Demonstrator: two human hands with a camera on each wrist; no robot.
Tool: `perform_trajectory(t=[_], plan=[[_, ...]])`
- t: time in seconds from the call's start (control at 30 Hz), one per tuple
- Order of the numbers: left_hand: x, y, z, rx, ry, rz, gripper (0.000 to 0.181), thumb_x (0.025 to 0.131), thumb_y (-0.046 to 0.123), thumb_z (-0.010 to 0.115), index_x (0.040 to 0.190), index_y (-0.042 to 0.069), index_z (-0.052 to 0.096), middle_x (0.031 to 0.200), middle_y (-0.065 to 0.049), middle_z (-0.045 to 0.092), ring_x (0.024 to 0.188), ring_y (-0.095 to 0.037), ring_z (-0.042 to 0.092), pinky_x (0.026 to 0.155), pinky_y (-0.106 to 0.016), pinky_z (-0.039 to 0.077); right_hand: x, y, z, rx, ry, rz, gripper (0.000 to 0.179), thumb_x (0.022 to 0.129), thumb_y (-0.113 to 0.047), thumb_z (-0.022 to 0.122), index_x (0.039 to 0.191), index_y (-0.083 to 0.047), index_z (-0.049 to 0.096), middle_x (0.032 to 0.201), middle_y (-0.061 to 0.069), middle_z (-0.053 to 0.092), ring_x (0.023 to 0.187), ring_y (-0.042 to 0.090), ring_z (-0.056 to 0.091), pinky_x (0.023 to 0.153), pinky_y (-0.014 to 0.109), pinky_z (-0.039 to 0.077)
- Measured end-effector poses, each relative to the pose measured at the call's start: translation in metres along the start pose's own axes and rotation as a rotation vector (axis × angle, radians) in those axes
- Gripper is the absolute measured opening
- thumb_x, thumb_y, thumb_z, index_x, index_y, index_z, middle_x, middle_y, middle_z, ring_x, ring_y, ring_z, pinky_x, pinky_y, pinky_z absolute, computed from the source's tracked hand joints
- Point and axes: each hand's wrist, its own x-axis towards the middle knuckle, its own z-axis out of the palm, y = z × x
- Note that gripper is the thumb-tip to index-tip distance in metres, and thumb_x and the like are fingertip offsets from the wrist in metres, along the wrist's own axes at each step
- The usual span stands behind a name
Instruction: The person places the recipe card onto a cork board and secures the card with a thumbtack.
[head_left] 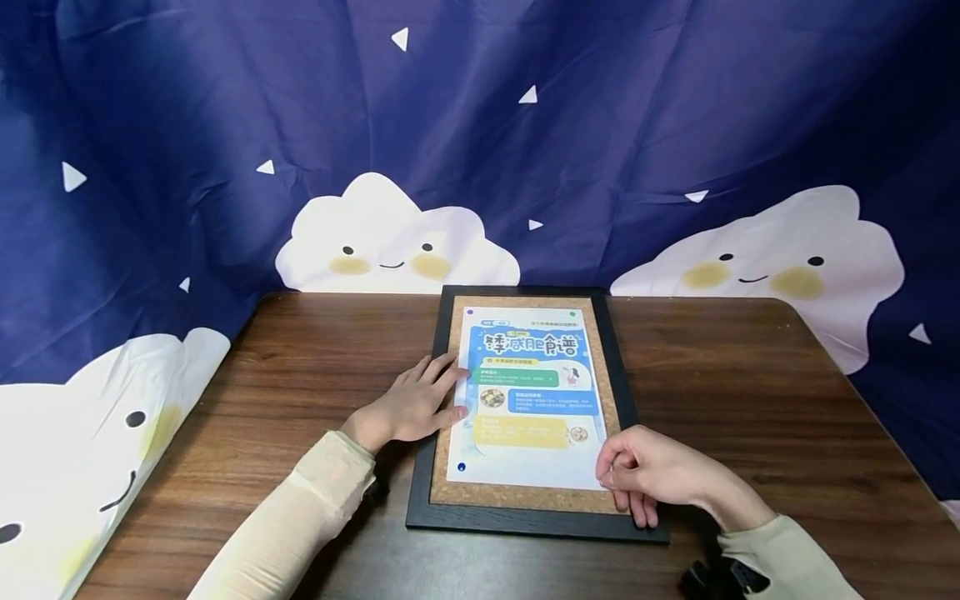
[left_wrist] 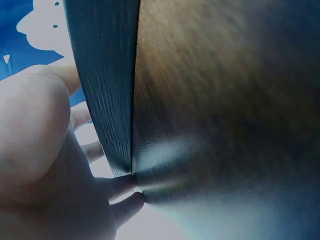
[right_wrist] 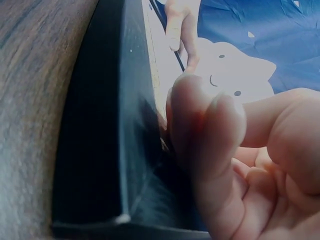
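Note:
A printed sheet with a blue heading and coloured text blocks lies on a cork board in a black frame. Pins show at three of its corners: purple, green and dark blue. My left hand rests across the frame's left side, fingers spread, its fingertips on the sheet's left edge. At the lower right corner my right hand pinches with thumb and forefinger; the small thing between them is hidden. Its other fingers are curled over the frame.
The frame lies on a brown wooden table, close to its back edge. Behind the table hangs a dark blue cloth with white clouds and triangles. A black strap shows at the right wrist.

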Motion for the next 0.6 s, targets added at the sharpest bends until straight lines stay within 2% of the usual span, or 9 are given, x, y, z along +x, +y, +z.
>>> perform_trajectory(t=[0.6], plan=[[-0.0005, -0.0015, 0.0002, -0.004, 0.000, 0.002, 0.064, 0.114, 0.048, 0.050, 0.168, 0.017, 0.034, 0.181, -0.017, 0.013, 0.164, -0.055, 0.016, 0.129, -0.072, 0.023, 0.0032, -0.0090, -0.0007, -0.028, -0.016, 0.046, 0.004, 0.104, -0.001, 0.062, 0.101, 0.002, 0.061, 0.068, 0.011, 0.069, 0.047, 0.012, 0.066, 0.043, 0.025, 0.053]])
